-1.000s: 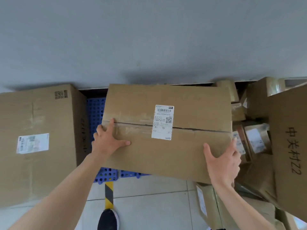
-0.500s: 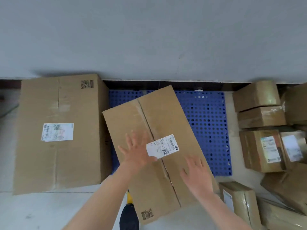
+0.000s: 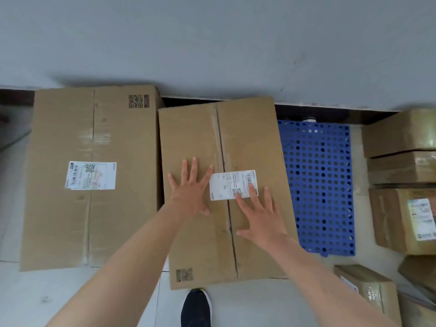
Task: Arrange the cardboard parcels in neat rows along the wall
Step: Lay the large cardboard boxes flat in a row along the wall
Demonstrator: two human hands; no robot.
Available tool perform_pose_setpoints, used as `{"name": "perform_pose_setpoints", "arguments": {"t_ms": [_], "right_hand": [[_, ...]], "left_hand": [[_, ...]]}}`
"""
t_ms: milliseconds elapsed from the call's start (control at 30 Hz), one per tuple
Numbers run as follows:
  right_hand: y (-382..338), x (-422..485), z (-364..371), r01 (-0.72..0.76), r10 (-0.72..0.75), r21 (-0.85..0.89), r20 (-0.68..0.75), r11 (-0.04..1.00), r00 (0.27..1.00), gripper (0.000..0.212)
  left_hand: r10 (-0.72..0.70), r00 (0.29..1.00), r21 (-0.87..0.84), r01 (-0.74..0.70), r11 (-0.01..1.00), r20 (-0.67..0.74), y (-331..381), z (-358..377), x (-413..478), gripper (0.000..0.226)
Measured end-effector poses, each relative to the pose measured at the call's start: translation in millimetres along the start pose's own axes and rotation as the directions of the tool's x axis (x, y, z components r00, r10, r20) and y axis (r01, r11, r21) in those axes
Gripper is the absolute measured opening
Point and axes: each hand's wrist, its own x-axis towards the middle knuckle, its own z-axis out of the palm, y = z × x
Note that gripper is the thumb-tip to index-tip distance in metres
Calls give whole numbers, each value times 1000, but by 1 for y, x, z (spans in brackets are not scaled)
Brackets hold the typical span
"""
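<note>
Both grips are lying wide and flat, left hand (image 3: 188, 194) and right hand (image 3: 259, 218) pressing the long brown cardboard parcel (image 3: 221, 147) onto the blue perforated plastic pallet (image 3: 318, 180), squaring it beside the larger brown carton (image 3: 89, 138) against the grey wall (image 3: 212, 43). Half a second earlier it was lying skewed.

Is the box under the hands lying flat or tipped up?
Flat: the box shows its whole top face, with both hands spread open on it.

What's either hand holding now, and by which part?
Nothing gripped. Left hand and right hand lie open, palms flat on the top of the middle box, fingers spread.
</note>
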Motion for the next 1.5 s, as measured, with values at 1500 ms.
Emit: {"name": "perform_pose_setpoints", "arguments": {"t_ms": [1500], "right_hand": [[577, -448, -39, -624, 723, 374, -255, 686, 642, 71]], "left_hand": [[529, 825, -176, -561, 809, -198, 756, -132, -177, 92]]}}
